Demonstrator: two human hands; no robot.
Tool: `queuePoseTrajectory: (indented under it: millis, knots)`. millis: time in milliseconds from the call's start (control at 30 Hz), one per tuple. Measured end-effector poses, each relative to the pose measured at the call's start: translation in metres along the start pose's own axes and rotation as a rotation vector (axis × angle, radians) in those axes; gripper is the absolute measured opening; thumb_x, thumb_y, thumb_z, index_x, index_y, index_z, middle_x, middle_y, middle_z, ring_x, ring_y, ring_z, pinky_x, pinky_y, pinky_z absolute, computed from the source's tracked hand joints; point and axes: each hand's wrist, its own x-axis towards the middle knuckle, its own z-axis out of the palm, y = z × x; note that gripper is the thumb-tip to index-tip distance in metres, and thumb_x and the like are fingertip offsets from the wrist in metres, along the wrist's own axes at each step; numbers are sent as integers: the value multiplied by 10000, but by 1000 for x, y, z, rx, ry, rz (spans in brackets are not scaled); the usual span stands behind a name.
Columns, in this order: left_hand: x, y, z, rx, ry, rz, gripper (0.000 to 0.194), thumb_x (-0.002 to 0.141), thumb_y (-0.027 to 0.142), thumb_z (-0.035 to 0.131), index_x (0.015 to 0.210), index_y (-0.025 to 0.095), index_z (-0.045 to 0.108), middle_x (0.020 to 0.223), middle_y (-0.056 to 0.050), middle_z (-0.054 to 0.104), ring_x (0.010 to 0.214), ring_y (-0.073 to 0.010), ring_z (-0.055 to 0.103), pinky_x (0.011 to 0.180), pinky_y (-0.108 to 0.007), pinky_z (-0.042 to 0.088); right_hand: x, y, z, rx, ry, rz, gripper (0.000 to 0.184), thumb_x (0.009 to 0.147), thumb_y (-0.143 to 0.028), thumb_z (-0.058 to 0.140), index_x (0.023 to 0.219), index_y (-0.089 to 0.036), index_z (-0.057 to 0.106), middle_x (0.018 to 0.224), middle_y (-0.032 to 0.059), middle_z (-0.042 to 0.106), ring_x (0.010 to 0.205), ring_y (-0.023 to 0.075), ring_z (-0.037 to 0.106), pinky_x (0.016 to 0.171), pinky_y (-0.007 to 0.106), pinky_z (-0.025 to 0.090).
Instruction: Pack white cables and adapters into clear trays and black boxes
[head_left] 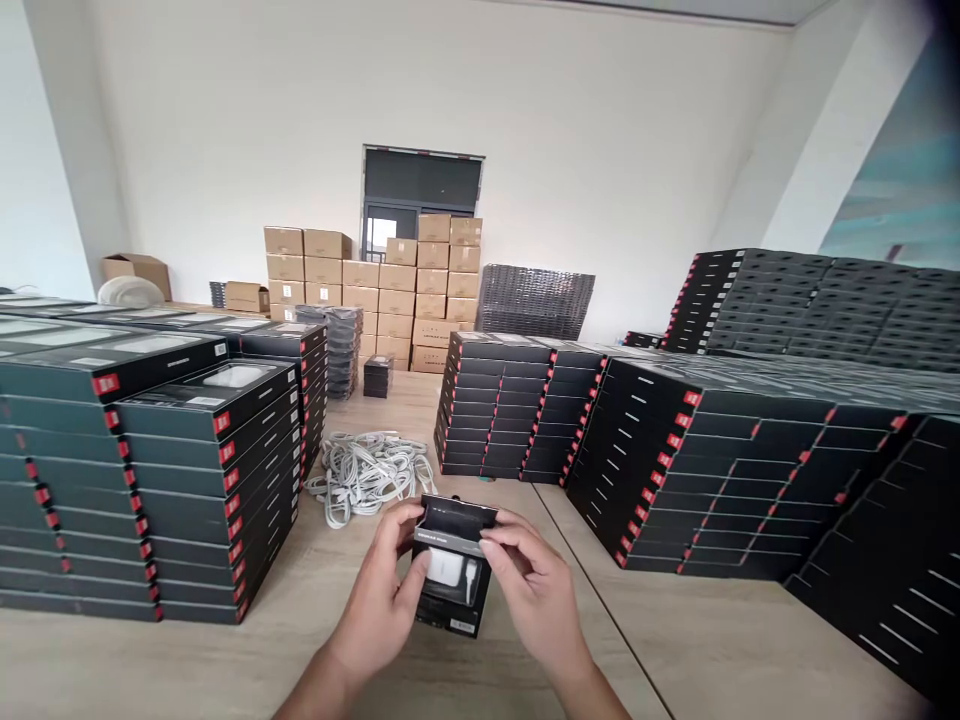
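Both your left hand (386, 590) and right hand (538, 590) have fingers (502, 565) gripping the black box (442, 608), apparently working its open top (459, 517), which calls for steady support.

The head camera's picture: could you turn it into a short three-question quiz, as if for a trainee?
1. True or false: the left hand and the right hand both touch the small black rectangular box.
2. What lies on the light wood-grain table just beyond the left hand?
3. The rectangular cardboard cartons stacked near the white back wall are: A) brown, B) blue, C) green?

Key: 1. True. 2. A tangled pile of white cables. 3. A.
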Motion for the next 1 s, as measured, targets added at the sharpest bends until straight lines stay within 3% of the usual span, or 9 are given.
queuePoseTrajectory:
  millis: [167,300,433,567,1000]
  knots:
    - [0,4,-9,243,-3,74,271,935,253,451,1167,267,590,1409,-100,473,1338,-253,416,1124,-484,328,-2,-3,0,90,21,43,137,823,-332,676,744,-234,623,1107,96,671,1070,272,604,944,395,453]
    - [0,8,-5,131,65,99,209,924,227,466,1096,241,585,1375,-107,517,1296,-242,472,1092,-470,382,-2,-9,1,173,66,95,229,793,-357,711,763,-243,514,969,65,689,942,239,632,875,379,493]
    - [0,16,-1,-68,135,32,292,900,224,522,1189,239,487,1268,-102,582,1202,-222,550,1031,-434,451,1,-14,-2,124,-34,86,144,810,-341,696,877,-240,618,955,65,657,938,232,614,860,348,499]
    - [2,20,-6,53,79,73,209,921,250,499,1078,240,636,1189,-81,602,1167,-219,550,1028,-407,430,4,-15,-7,86,-184,28,89,861,-301,637,908,-251,695,997,67,631,983,229,596,885,332,472]
    - [6,21,-9,195,130,156,210,903,211,510,1020,248,680,1106,-67,637,1069,-195,601,954,-361,481,7,-19,-9,142,-196,83,163,857,-376,625,878,-268,745,1034,77,646,1006,255,608,873,350,487]
